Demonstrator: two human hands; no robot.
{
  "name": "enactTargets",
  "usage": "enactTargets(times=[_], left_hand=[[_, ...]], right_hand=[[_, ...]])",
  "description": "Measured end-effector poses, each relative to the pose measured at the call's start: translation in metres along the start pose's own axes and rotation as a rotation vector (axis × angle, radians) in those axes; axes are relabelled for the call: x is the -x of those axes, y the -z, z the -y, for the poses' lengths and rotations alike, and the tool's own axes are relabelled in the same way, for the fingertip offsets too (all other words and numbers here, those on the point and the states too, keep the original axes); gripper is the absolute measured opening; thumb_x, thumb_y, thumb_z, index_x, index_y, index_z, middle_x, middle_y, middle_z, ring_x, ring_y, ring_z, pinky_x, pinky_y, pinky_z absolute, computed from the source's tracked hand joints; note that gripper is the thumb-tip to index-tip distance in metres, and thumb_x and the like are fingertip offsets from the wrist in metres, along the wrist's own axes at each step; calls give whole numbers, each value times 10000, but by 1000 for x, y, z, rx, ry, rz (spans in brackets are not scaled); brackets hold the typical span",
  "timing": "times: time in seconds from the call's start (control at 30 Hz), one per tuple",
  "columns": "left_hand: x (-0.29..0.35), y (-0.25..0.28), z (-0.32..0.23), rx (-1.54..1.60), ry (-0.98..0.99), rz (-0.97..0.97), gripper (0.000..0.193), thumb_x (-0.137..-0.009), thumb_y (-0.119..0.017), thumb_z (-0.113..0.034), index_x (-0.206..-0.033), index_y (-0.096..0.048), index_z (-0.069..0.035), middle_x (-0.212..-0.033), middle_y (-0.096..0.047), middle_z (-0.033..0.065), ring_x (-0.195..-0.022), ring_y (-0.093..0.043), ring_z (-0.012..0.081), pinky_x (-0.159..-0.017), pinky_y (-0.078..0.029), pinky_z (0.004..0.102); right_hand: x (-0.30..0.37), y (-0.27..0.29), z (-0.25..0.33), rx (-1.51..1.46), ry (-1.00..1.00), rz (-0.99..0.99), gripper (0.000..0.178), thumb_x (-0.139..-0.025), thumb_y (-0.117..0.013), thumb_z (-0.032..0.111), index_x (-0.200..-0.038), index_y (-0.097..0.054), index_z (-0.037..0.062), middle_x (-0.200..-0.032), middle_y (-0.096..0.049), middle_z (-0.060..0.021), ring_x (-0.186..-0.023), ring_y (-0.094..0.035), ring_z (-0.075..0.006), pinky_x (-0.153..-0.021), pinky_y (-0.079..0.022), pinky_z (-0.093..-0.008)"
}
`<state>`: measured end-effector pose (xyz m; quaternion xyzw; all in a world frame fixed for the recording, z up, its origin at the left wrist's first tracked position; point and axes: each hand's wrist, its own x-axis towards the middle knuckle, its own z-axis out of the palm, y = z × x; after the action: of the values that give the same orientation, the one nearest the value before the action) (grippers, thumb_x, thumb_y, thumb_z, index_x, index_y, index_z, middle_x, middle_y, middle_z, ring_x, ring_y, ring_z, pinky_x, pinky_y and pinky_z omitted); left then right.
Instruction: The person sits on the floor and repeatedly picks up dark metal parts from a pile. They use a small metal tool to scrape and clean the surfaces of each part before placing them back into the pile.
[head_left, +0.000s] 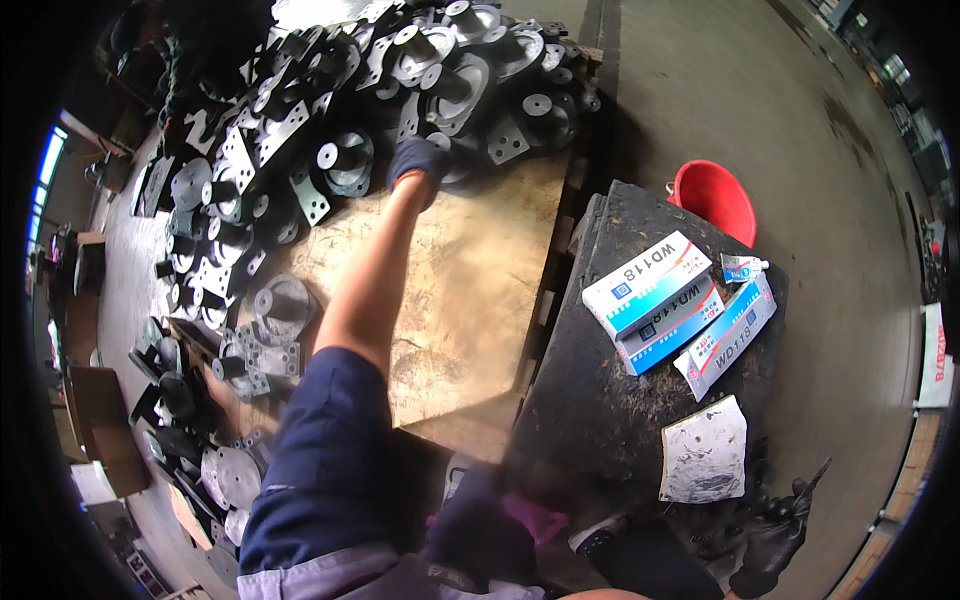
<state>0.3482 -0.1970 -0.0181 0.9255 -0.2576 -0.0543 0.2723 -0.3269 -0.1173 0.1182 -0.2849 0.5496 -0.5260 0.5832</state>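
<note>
1. Progress: L hand (420, 165) is at a metal part (456, 178) on the near edge of the big pile; prob. mid-handling, judging by the reach. Many similar metal parts (344, 162) sit beyond it and down the left side. No visible mark sorts done from left, so can't give a count.
2. Part loc: far end of wooden board (470, 300), just beside L hand, partly hidden by it; blurry.
3. L arm pose: nearly straight, runs from lower L up across the board, dk blue sleeve (325, 440) to abt the elbow, forearm bare, dk glove w/ orange cuff.
4. L hand state: fingers look bent, back of hand toward cam. Can't tell if clamped on the part or only touching; blur + angle.
5. R hand (778, 530): blk glove, low R, well apart from L hand. Fingers closed around a thin tool (819, 474), tip up and to the R. Tool type unclear.
6. Supplies: blk counter (560, 410) R of board has 3 white/blue boxes (645, 285), a small tube (742, 268) and a smudged white card (704, 452), card nearest R hand. Red bucket (718, 203) just beyond counter's far end.
</note>
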Motion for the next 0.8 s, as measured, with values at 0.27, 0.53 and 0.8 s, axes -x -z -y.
enactTargets(times=[0.27,0.53,0.8], left_hand=[[-134,27,-6,-212,-583,-100,442,-748,-656,-346,-1137,-615,-141,-1149,-600,164,-1086,-551,357,-907,-448,428],[-126,-1,-12,-189,-548,10,399,-724,-643,-375,-1018,-655,-104,-1033,-649,186,-976,-619,364,-807,-500,437],[-42,15,26,-212,-498,-336,148,-768,-602,-224,-863,-635,-115,-854,-647,148,-816,-626,354,-699,-494,455]], right_hand=[[2,-28,1,170,-7,-105,386,-943,-497,197,-1285,-464,21,-732,-449,-13,-723,-454,-139,-876,-419,-380],[-3,-17,-1,185,-26,-9,408,-930,-517,201,-1288,-460,14,-768,-458,-20,-741,-463,-151,-899,-426,-402],[-8,-14,-8,123,4,23,398,-945,-505,196,-1295,-456,14,-730,-463,-17,-725,-467,-145,-914,-428,-402]])
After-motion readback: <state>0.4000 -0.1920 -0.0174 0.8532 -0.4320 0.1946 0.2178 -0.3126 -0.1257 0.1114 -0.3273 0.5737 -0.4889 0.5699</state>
